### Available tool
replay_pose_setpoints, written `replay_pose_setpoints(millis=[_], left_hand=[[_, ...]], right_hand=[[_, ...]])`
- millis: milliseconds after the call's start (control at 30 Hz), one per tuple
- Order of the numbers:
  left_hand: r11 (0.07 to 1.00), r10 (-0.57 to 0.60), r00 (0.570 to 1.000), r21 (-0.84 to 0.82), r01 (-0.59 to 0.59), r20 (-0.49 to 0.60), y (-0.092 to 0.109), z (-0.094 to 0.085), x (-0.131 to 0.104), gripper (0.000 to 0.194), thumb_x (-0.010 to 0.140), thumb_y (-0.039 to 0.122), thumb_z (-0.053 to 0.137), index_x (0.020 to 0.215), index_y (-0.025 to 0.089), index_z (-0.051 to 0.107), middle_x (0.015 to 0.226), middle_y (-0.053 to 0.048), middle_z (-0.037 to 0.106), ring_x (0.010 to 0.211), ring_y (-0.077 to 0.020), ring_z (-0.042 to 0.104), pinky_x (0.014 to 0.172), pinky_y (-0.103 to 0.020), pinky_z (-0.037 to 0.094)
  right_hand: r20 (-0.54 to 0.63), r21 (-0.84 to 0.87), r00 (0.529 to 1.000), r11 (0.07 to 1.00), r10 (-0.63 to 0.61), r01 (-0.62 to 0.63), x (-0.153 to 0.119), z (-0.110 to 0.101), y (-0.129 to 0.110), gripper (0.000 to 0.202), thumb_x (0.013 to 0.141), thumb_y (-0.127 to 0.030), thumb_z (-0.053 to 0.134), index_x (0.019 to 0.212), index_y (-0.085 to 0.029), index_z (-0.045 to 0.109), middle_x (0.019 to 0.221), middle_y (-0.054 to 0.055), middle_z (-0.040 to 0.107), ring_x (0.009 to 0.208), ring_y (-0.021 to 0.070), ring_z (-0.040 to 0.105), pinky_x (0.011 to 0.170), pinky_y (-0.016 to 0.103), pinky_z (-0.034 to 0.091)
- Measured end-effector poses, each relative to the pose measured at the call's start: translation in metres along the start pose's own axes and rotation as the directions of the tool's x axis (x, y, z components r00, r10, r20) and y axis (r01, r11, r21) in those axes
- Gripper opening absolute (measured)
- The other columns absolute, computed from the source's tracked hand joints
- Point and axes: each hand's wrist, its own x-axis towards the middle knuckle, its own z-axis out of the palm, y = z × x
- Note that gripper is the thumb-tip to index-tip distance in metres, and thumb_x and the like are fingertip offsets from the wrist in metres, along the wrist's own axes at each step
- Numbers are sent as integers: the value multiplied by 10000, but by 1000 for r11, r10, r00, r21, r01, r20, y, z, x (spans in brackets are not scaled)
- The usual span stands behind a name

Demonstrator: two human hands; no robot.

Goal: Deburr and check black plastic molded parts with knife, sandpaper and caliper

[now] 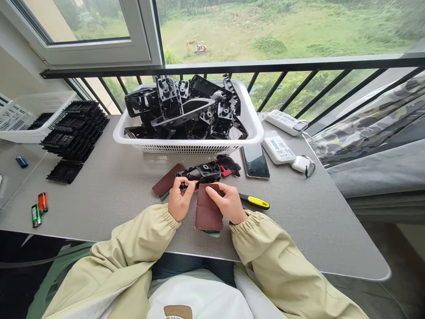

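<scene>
My right hand [229,201] is closed on a folded sheet of brown sandpaper [208,215], thumb on top, its green backing showing at the lower edge. With fingers pinched, my left hand [181,199] grips the near left end of a black plastic part [202,172] in front of me. The upper end of the sandpaper lies against or just in front of that part; exact contact is hidden. Another piece of brown sandpaper [168,180] rests left of the part. Behind my right hand lies a yellow and black handle [255,201], its other end hidden.
A white basket [189,146] heaped with black plastic parts stands at the back. Right of it are a phone [255,161] and white boxes [278,147]. Stacked black plates [75,128] and batteries [42,202] sit at left. A black and red item [229,166] lies beyond my hands.
</scene>
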Motion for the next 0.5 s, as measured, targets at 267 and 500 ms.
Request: replay_pose_setpoints(millis=[267, 500], left_hand=[[999, -45, 995, 23, 47, -92, -1, 4, 3, 292, 769, 387, 669, 783, 222, 428, 784, -7, 721, 727, -156, 704, 675, -277, 542], [997, -31, 998, 63, 34, -50, -1, 1, 0, 253, 887, 456, 519, 814, 224, 450, 857, -36, 719, 885, -182, 703, 760, -297, 513]], right_hand=[[28, -36, 996, 996, -81, 82, -2, 4, 2, 255, 791, -345, 547, 653, -156, 648, 638, 39, 669, 572, 157, 562, 554, 269, 446], [39, -88, 978, 974, -206, 209, -5, 9, 3, 247, 835, -303, 527, 670, -167, 651, 647, 36, 677, 566, 149, 580, 554, 258, 460]])
